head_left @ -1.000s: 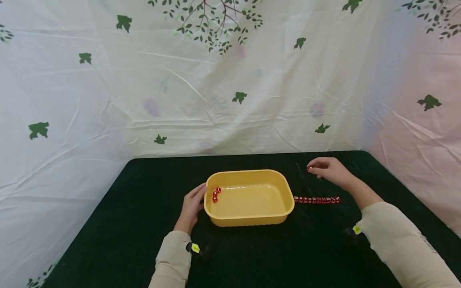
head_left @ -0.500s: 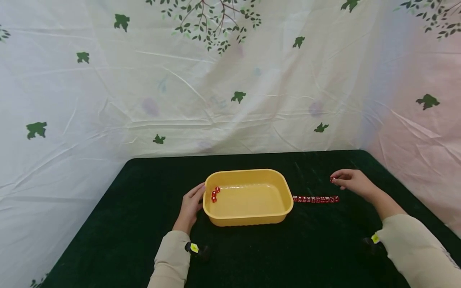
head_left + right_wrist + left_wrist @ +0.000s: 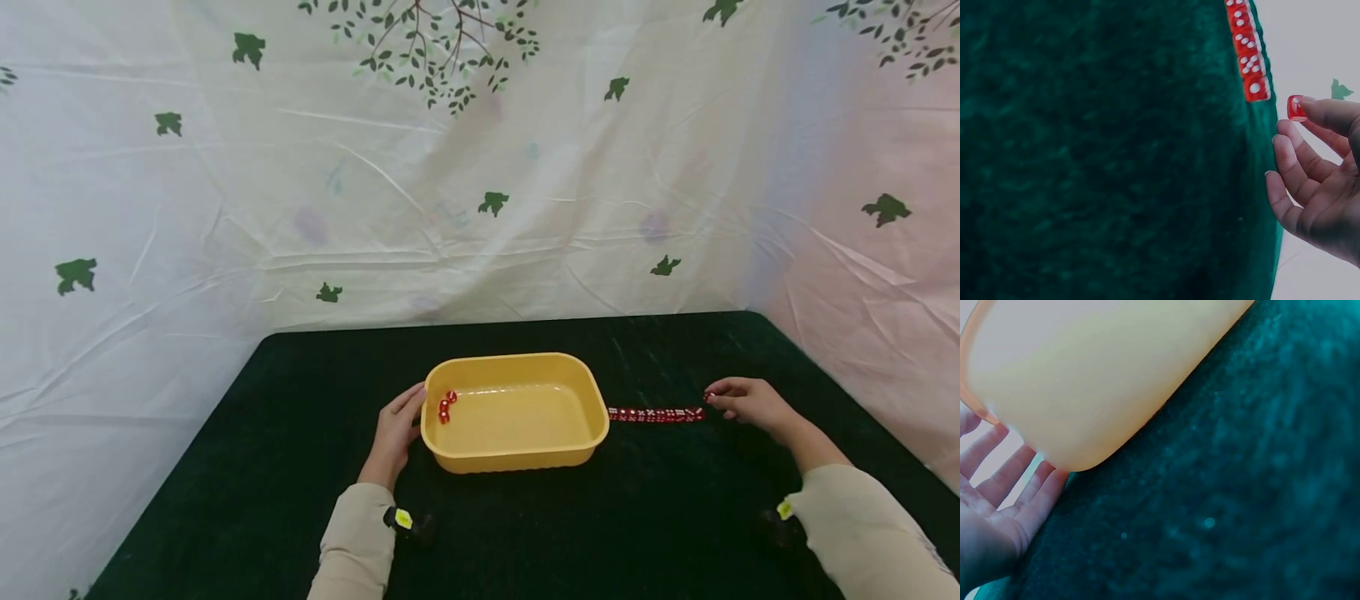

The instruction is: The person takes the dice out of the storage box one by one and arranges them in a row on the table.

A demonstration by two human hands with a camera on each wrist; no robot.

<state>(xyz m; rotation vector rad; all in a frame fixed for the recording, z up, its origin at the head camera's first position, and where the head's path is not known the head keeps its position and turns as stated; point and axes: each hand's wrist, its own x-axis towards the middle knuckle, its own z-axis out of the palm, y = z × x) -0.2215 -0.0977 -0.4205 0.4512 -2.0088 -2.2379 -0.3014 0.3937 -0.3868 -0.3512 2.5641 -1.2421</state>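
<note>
My right hand [image 3: 753, 403] pinches a red die [image 3: 1296, 108] between thumb and forefinger, just beyond the right end of a straight row of red dice [image 3: 656, 415]. White pips show on the dice in the right wrist view. That row runs rightward from the side of a yellow plastic basin [image 3: 517, 462]. My left hand [image 3: 393, 429] rests against the basin's left side, its fairly straight fingers [image 3: 1044, 494] touching the wall and the thumb near the rim. Inside the basin, several loose red dice [image 3: 445, 407] lie by the left wall.
A dark green cloth [image 3: 600, 533] covers the table. Behind it hangs a pale curtain [image 3: 420, 208] printed with leaves and green birds. Cameras on straps sit at both wrists, below cream sleeves [image 3: 862, 525].
My right hand has carried the pinched die rightward from beyond the row, then down toward the row's right end. The left hand stays at the basin.
</note>
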